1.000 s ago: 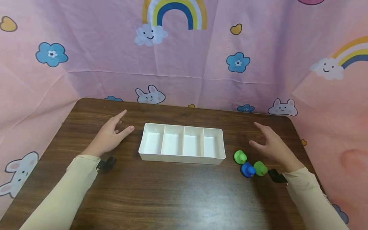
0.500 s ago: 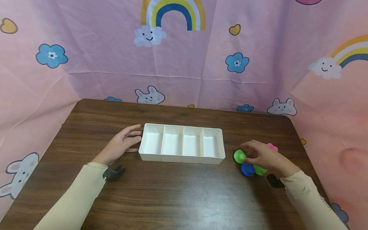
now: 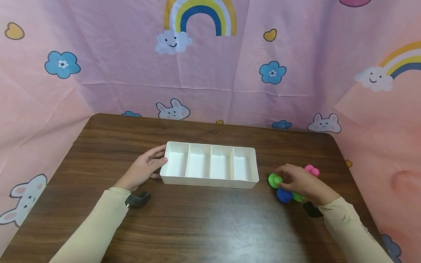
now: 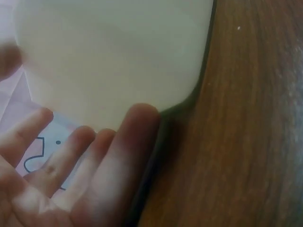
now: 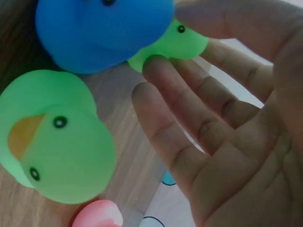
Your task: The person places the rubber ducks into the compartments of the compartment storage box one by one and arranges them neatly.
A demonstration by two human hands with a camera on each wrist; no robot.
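A white tray (image 3: 208, 182), divided into several compartments, sits mid-table. My left hand (image 3: 143, 168) touches its left end, thumb at the rim; in the left wrist view, the fingers (image 4: 137, 137) lie against the end wall. Right of the tray, my right hand (image 3: 300, 183) reaches over a group of rubber ducks. Its thumb and fingers pinch the left green duck (image 3: 274, 181), partly covered in the right wrist view. A blue duck (image 3: 284, 196) sits just in front, beside a second green duck (image 5: 71, 151), mostly hidden by the hand in the head view.
A pink rubber duck (image 3: 311, 170) stands beyond the right hand. The brown wooden table (image 3: 207, 232) has its far edge against a pink and lilac cloth (image 3: 212, 69) printed with rainbows and bunnies. Black straps with cameras (image 3: 137, 199) are on the wrists.
My left hand has moved right and now touches the tray's left end. My right hand has come down and left onto the left green duck, uncovering the pink duck.
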